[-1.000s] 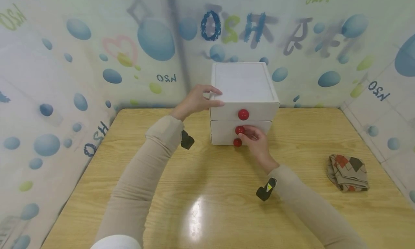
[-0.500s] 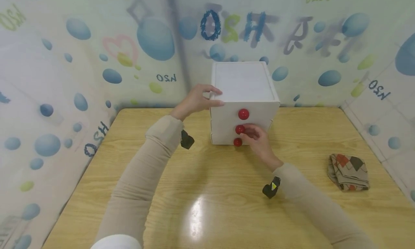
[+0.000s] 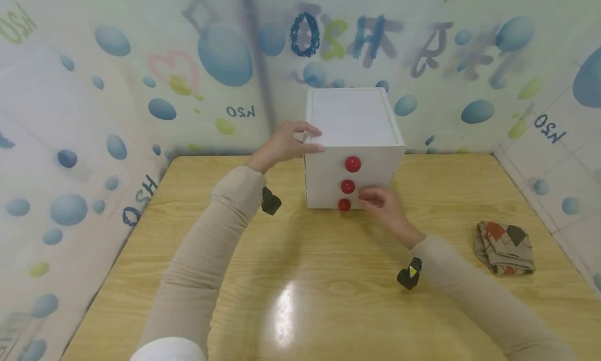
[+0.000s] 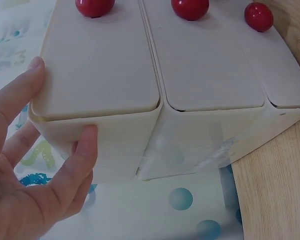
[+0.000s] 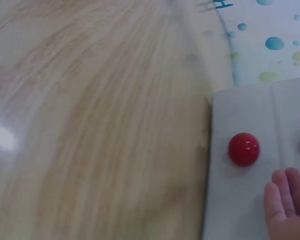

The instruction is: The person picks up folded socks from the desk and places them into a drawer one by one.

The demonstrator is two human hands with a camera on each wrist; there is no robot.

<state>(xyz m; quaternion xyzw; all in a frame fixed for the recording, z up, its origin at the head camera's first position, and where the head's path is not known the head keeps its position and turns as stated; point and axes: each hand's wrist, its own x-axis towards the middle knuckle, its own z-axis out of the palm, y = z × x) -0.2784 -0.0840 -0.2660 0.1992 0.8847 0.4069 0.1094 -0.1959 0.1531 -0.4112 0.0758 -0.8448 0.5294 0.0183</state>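
Note:
A white drawer box [image 3: 357,121] stands on the table with three drawers stacked in it, all pushed in flush. Each front carries a round red knob: a top knob [image 3: 352,164], a middle knob [image 3: 348,186] and a bottom knob [image 3: 344,205]. My left hand [image 3: 284,143] grips the box's upper left front corner; in the left wrist view some fingers [image 4: 85,155] lie against the side wall. My right hand [image 3: 387,209] is just right of the middle and bottom knobs, fingers loosely bent and holding nothing. In the right wrist view its fingertips [image 5: 290,180] show beside the drawer fronts.
A folded argyle-patterned cloth [image 3: 504,248] lies at the right of the wooden table [image 3: 263,277]. Patterned curtain-like walls [image 3: 225,53] enclose the table at the back and both sides, close behind the box.
My right hand had hold of the middle knob and has let go, drawing back to the right. The gap between the drawer fronts has closed. My left hand has stayed in place.

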